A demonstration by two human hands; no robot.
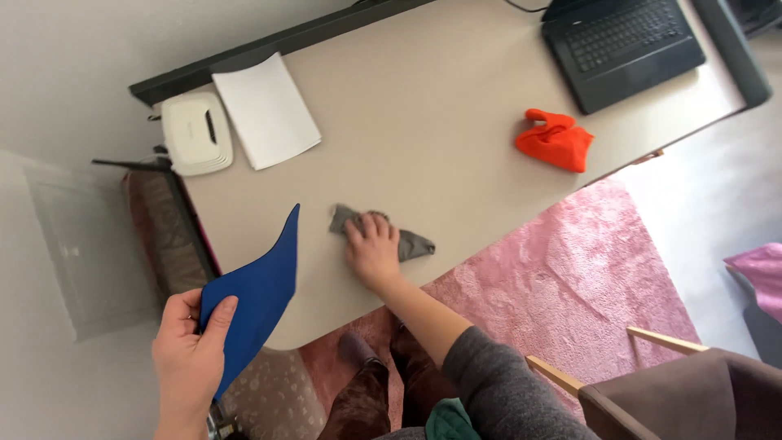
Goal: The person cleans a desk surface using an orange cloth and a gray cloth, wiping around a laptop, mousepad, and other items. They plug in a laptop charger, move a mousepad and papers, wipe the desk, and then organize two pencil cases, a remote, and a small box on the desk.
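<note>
I see the right hand (373, 251) pressed flat, fingers spread, on a crumpled grey cloth (415, 243) that lies near the front edge of the beige desk (423, 130), its ends poking out left and right from under the palm. The left hand (189, 352) is off the desk's near-left corner, thumb and fingers pinched on the lower end of a thin blue flexible mat (259, 295), which rises tilted just left of the cloth. Farther right lies a bunched orange cloth (556, 140), well apart from both hands.
</note>
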